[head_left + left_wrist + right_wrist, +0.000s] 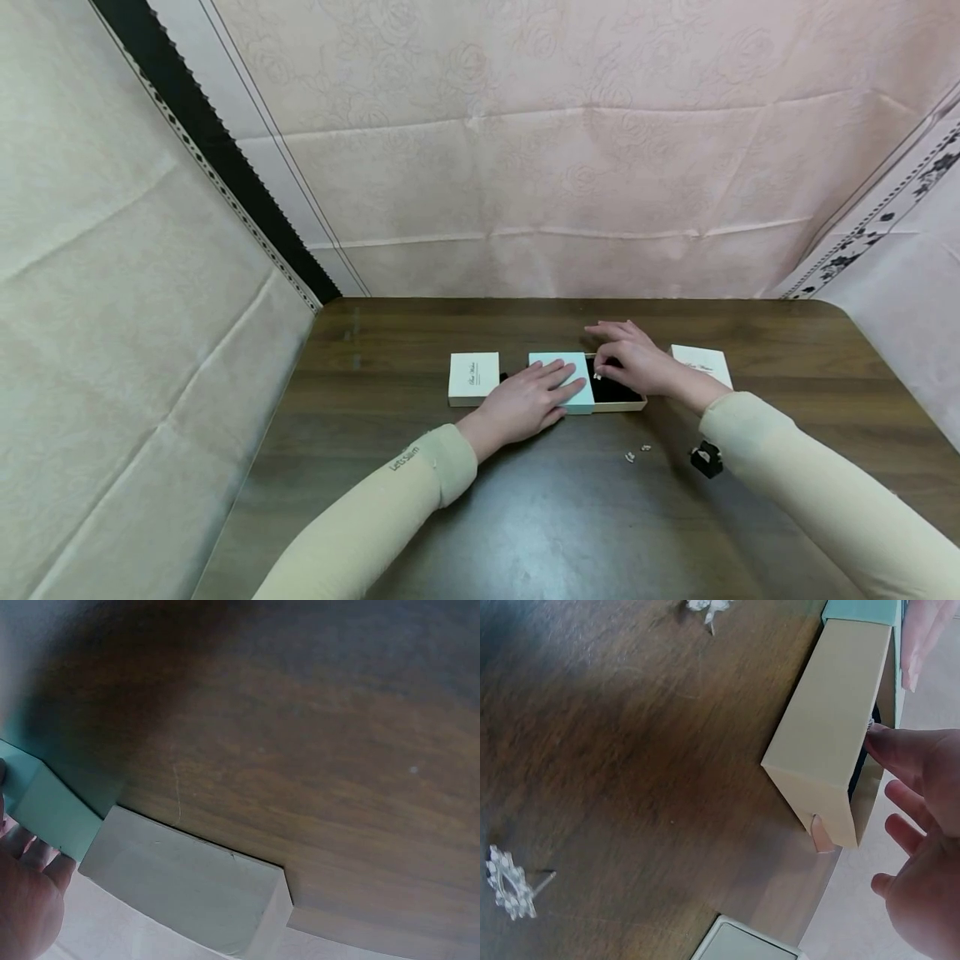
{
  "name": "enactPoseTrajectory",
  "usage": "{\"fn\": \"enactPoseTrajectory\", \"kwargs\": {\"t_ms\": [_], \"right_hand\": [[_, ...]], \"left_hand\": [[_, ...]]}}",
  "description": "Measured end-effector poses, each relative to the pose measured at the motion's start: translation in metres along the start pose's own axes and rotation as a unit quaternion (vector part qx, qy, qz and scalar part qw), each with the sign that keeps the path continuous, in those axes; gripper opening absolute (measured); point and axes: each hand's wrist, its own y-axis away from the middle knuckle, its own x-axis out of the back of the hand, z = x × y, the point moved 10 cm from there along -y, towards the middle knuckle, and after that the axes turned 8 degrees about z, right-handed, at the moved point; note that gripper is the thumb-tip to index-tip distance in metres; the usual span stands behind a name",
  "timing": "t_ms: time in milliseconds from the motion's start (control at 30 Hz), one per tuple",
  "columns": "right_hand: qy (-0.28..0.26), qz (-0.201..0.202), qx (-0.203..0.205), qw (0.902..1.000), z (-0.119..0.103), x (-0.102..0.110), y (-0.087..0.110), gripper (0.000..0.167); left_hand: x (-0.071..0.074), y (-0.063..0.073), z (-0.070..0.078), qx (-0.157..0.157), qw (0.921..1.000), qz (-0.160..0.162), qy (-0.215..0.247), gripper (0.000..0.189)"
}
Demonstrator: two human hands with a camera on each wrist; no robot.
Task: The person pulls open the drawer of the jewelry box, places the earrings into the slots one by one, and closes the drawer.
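While your left hand (527, 401) rests, fingers extended, on the turquoise cover (579, 403), your right hand (632, 363) pinches a sparkling earring (597, 377) over the black-lined drawer (619, 407) jutting from its right end; two more earrings (630, 457) lie nearer you on the table (525, 525).

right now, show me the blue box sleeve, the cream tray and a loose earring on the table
Blue box sleeve (583, 364), head view, top face, far right part.
Cream tray (832, 705), right wrist view, long outer wall.
Loose earring (519, 904), right wrist view, lower stones.
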Motion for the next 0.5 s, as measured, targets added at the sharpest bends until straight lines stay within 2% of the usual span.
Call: {"fn": "enactPoseTrajectory", "kwargs": {"t_ms": [233,500], "right_hand": [[0.042,0.026,0.007,0.9987,-0.0003,0.0023,0.0007,0.016],[0.089,0.073,0.041,0.9925,-0.0052,0.0082,0.0023,0.018]], "left_hand": [[0.0007,-0.0004,0.0002,0.000,1.0000,0.002,0.002,0.056],[-0.0007,-0.0003,-0.0002,0.003,1.0000,-0.003,0.002,0.056]]}}
